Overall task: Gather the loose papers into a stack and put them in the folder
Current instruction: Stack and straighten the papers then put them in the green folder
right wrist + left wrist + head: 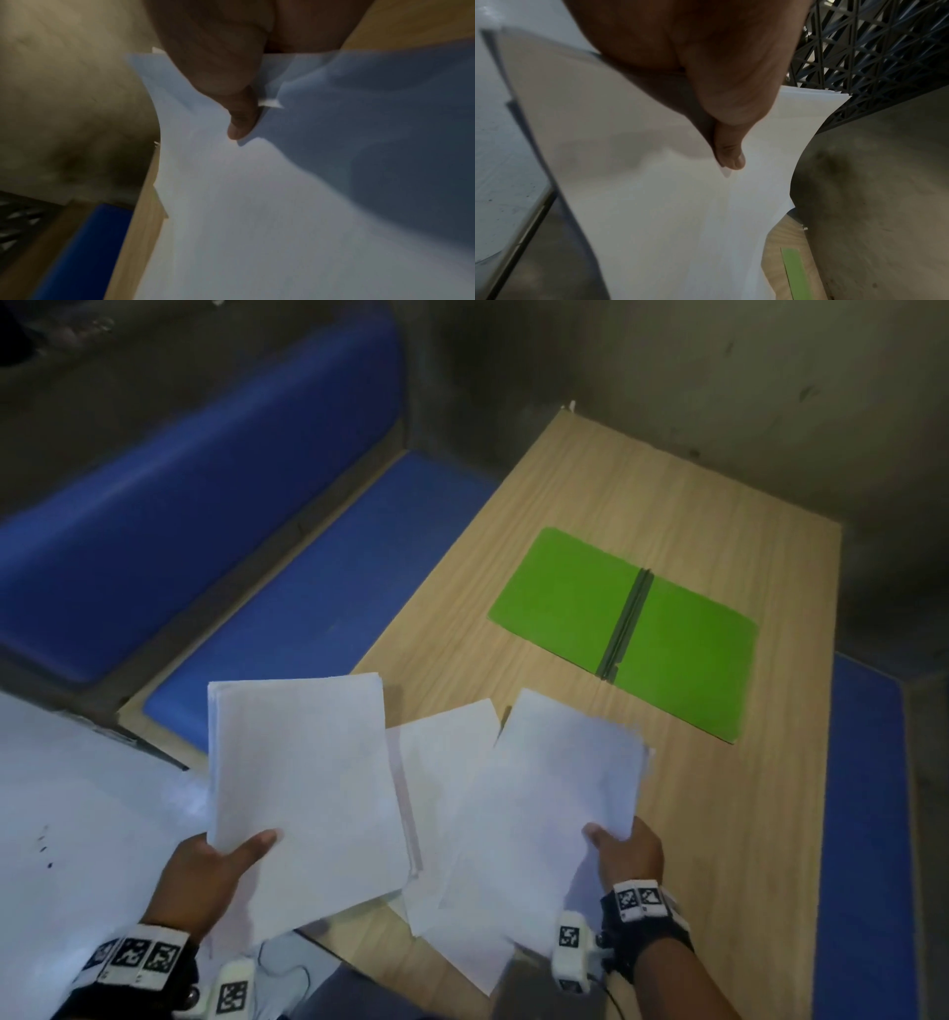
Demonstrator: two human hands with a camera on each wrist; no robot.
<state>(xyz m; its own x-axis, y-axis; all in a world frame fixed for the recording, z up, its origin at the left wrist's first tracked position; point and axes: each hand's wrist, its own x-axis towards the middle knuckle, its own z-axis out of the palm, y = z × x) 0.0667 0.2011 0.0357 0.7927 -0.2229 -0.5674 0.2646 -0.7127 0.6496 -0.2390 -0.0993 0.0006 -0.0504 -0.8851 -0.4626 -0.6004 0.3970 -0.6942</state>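
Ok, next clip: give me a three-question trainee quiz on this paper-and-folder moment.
1. True or false: the flat green plastic folder lies shut on the light wooden table.
2. Which hand grips the neater white paper stack? A) left hand B) right hand
3. Fill in: a loose white sheet lies ___ the two held bundles.

Key: 1 false, it lies open; 2 A, the right holds the fanned white sheets; 3 between.
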